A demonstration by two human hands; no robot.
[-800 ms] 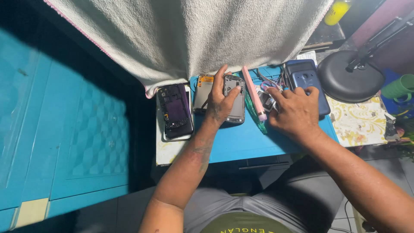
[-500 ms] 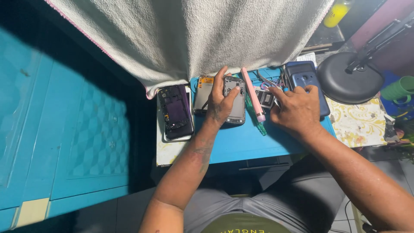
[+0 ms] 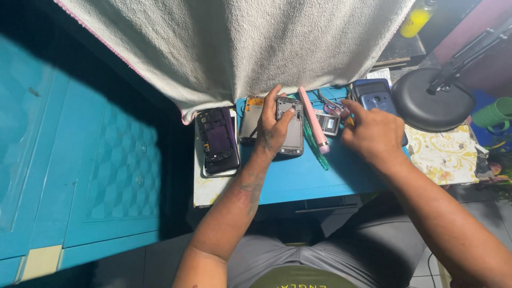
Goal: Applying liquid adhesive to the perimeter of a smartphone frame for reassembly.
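Observation:
My left hand point(image 3: 273, 127) lies on a grey opened phone frame point(image 3: 293, 129) on the small blue table point(image 3: 304, 178), thumb and fingers gripping its edges. My right hand point(image 3: 373, 133) hovers to the right of it, index finger pointing toward small parts point(image 3: 332, 118) near the table's far edge; I cannot see anything in it. Between the hands lie a pink stick-shaped tool point(image 3: 313, 120) and a green-handled tool point(image 3: 314, 149).
A dark opened phone point(image 3: 216, 140) rests on a white sheet at the left. A blue phone back point(image 3: 375, 96) lies at the far right. A white towel point(image 3: 240, 42) hangs over the table's back. A black round lamp base point(image 3: 432, 98) and a green cup point(image 3: 493, 113) stand to the right.
My right hand has lifted off the small parts and drawn slightly back and right, its index finger now stretched out. The left hand stays on the grey phone frame.

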